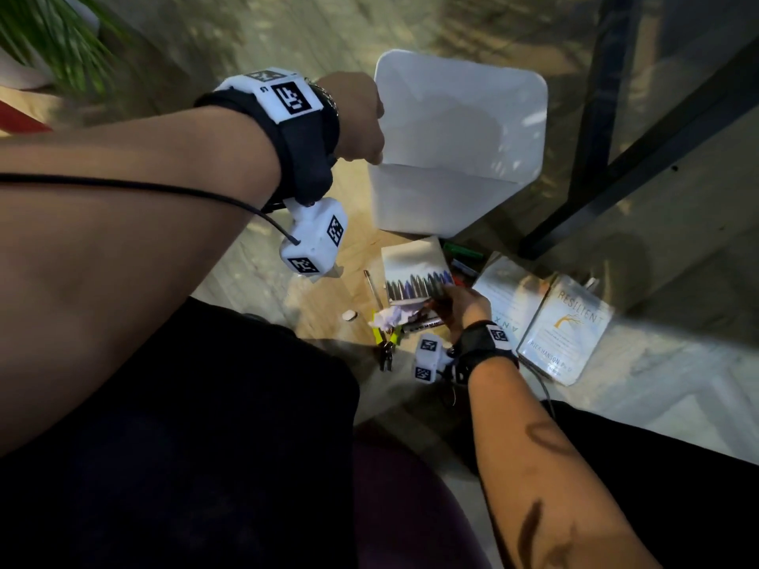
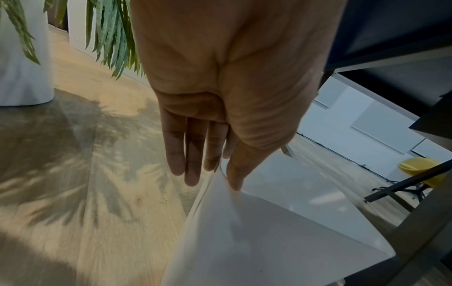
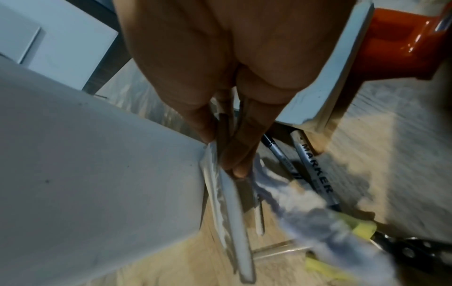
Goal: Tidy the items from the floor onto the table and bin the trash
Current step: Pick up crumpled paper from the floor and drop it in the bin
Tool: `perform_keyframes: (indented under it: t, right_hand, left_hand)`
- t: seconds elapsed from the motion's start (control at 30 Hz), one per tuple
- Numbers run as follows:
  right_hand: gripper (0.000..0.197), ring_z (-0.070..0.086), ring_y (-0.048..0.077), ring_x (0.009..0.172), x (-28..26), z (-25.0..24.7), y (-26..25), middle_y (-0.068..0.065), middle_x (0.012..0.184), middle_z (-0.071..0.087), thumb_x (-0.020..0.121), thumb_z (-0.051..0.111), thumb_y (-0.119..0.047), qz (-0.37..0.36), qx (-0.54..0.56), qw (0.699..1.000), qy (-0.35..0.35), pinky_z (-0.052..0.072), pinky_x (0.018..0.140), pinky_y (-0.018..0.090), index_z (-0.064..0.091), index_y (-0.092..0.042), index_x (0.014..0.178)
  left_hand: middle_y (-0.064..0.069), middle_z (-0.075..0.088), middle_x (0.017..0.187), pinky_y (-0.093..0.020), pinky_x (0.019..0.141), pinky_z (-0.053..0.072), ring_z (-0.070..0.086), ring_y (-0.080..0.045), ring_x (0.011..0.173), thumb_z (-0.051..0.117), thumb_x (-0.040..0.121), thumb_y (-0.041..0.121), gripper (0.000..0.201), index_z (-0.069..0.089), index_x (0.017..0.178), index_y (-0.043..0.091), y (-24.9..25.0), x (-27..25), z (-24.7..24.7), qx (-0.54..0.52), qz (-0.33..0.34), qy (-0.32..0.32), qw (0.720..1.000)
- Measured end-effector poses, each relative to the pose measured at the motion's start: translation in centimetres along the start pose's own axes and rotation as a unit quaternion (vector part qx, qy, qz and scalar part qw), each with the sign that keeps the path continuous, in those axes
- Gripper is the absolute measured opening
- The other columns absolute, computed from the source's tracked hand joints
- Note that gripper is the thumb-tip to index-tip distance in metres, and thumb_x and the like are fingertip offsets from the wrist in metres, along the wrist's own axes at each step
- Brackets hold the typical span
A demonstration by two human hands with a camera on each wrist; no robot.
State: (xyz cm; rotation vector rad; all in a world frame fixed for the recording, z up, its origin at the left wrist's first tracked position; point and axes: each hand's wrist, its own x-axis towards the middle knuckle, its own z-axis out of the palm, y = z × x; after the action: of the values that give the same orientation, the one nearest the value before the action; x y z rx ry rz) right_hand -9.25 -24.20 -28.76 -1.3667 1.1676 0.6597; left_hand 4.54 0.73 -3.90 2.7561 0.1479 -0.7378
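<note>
A white bin stands on the wooden floor. My left hand pinches its near rim, thumb inside and straight fingers outside. Below the bin lies a flat plastic-wrapped pack of pens. My right hand pinches that pack's edge between thumb and fingers. A crumpled paper ball sits just beside the pack, blurred in the right wrist view.
Two books lie right of my right hand. Markers, a green marker, a pen, pliers and a small white eraser litter the floor. A black table leg rises at right; a plant at left.
</note>
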Motion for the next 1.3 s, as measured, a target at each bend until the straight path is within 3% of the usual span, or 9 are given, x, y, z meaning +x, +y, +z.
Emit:
perform_keyframes:
  t: [0.2,0.4,0.57,0.67,0.77,0.87,1.07,1.17,1.3]
  right_hand:
    - [0.021,0.068,0.021,0.045,-2.4,0.9,-1.9,0.013,0.081,0.070,0.106,0.053,-0.023,0.068,0.112,0.989,-0.074,0.056,0.048,0.026,0.062,-0.004,0.104]
    - [0.033,0.071,0.019,0.051,-1.8,0.7,-0.3,0.013,0.079,0.075,0.095,0.073,-0.029,0.048,0.058,0.995,-0.072,0.056,0.046,0.026,0.069,-0.002,0.113]
    - [0.075,0.075,0.027,0.080,-1.8,-1.1,4.9,0.011,0.089,0.079,0.062,0.092,-0.059,0.066,-0.107,0.992,-0.032,0.064,0.080,0.044,0.072,-0.004,0.109]
    - [0.038,0.070,0.027,0.092,-3.0,-1.9,6.5,0.011,0.120,0.072,0.092,0.072,-0.024,0.011,-0.208,0.977,-0.043,0.060,0.083,0.034,0.066,-0.008,0.127]
    - [0.008,0.067,0.029,0.081,-5.0,-1.6,4.9,0.007,0.078,0.075,0.079,0.070,-0.015,-0.096,-0.185,0.978,-0.006,0.054,0.072,0.037,0.075,-0.013,0.086]
    - [0.008,0.072,0.027,0.089,-7.9,-0.7,-0.4,0.002,0.090,0.075,0.088,0.067,-0.015,-0.207,-0.137,0.967,0.057,0.061,0.087,0.049,0.068,-0.023,0.087]
    - [0.022,0.064,-0.008,0.083,-19.6,-0.3,-14.2,-0.010,0.092,0.063,0.081,0.070,-0.008,-0.602,0.021,0.790,0.115,0.054,0.080,0.016,0.061,-0.018,0.099]
    - [0.022,0.060,0.012,0.082,-23.2,-0.5,-18.3,0.007,0.088,0.058,0.082,0.061,0.007,-0.751,0.053,0.647,0.118,0.049,0.079,0.024,0.054,-0.012,0.092]
    - [0.015,0.063,0.030,0.086,-21.7,0.8,-20.4,0.021,0.093,0.064,0.083,0.062,-0.002,-0.730,0.052,0.670,0.121,0.053,0.084,0.043,0.056,-0.012,0.093]
  left_hand:
    - [-0.004,0.075,0.093,-0.035,0.090,0.050,0.064,-0.025,0.092,0.079,0.083,0.033,0.038,0.041,0.079,0.032,0.1,-0.2,-0.1,-0.003,0.007,-0.001,1.000]
    - [-0.005,0.077,0.095,-0.039,0.095,0.052,0.069,-0.026,0.103,0.079,0.083,0.033,0.032,0.051,0.100,0.028,0.3,-0.8,-0.2,-0.010,0.007,0.001,1.000]
    - [-0.006,0.076,0.098,-0.040,0.098,0.051,0.067,-0.028,0.109,0.078,0.085,0.032,0.039,0.066,0.120,0.016,0.3,-0.6,-0.2,-0.019,0.000,0.012,1.000]
    - [-0.002,0.072,0.097,-0.041,0.101,0.050,0.065,-0.028,0.112,0.077,0.086,0.032,0.059,0.059,0.139,0.013,0.3,-0.6,-0.1,-0.021,-0.007,0.019,1.000]
    - [-0.005,0.074,0.103,-0.042,0.101,0.050,0.065,-0.029,0.111,0.077,0.086,0.032,0.057,0.062,0.136,0.010,0.2,-0.2,-0.2,-0.011,-0.004,0.011,1.000]
    - [-0.005,0.072,0.111,-0.041,0.101,0.050,0.064,-0.029,0.114,0.078,0.084,0.032,0.060,0.060,0.138,0.012,0.1,-0.2,-0.1,-0.023,-0.008,0.013,1.000]
    - [-0.005,0.070,0.123,-0.039,0.096,0.050,0.063,-0.029,0.116,0.077,0.086,0.034,0.056,0.063,0.135,0.012,-0.3,0.0,0.1,-0.019,0.003,0.020,1.000]
    - [-0.005,0.070,0.125,-0.038,0.098,0.050,0.063,-0.029,0.117,0.077,0.086,0.034,0.056,0.063,0.136,0.012,-0.3,0.1,0.1,-0.017,0.007,0.028,0.999]
    - [-0.005,0.071,0.122,-0.041,0.100,0.052,0.064,-0.029,0.115,0.077,0.084,0.034,0.056,0.064,0.134,0.013,-0.4,0.4,0.3,-0.013,0.010,0.019,1.000]
